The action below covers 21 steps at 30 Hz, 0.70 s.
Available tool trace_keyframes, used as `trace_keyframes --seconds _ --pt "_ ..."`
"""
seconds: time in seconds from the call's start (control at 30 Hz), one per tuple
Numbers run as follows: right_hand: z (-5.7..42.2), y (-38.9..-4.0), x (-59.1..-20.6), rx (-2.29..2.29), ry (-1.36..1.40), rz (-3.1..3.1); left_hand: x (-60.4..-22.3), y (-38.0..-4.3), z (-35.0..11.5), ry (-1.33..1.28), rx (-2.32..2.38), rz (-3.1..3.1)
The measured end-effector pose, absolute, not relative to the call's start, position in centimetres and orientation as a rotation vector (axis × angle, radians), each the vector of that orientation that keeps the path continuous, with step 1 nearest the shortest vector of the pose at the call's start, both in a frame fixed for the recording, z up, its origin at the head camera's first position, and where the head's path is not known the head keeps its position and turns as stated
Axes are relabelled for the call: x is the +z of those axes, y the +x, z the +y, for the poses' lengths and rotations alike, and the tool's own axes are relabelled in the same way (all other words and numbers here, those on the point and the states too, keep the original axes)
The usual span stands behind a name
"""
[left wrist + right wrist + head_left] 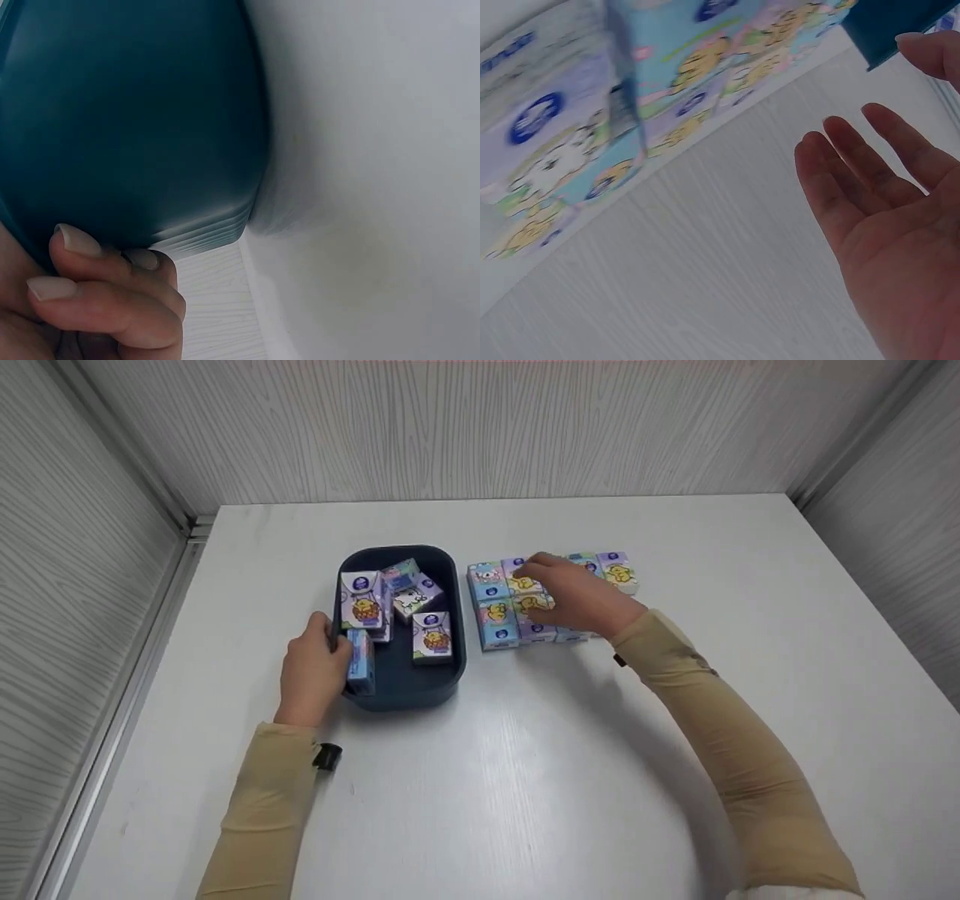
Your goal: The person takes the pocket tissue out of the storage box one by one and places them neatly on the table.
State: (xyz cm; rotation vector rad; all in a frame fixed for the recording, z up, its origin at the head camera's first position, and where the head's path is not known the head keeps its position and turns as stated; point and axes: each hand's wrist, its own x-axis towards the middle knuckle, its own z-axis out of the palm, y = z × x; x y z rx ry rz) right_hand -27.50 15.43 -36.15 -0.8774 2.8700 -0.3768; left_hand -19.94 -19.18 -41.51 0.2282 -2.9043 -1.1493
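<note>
My left hand [311,671] grips the left rim of a dark blue plastic bin [405,699]; the left wrist view shows curled fingers [120,311] against the bin's outer wall [135,120]. Several small cartoon-printed packs, like pocket tissues, lie loosely inside, among them a purple pack [362,600] and a blue pack [361,661] on edge by my thumb. My right hand [585,598] hovers over two rows of similar packs [496,622], partly covering them. In the right wrist view its fingers [877,180] are spread and nothing is between them.
The white table [480,787] carries the bin and, just to its right, the rows of packs. Pale wood-grain panels [480,431] stand behind and on both sides. A metal rail [112,757] runs along the left edge.
</note>
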Motion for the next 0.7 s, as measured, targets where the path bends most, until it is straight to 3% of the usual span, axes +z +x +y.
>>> trace_keyframes --seconds 0.2,0.7 --pt "10.9 -27.7 -35.6 -0.388 -1.057 2.856 -41.4 -19.9 -19.1 0.234 -1.167 -2.908" --pt "-1.0 -27.4 -34.4 -0.081 -1.197 2.856 -41.8 -20.0 -19.4 0.163 -1.107 -2.856"
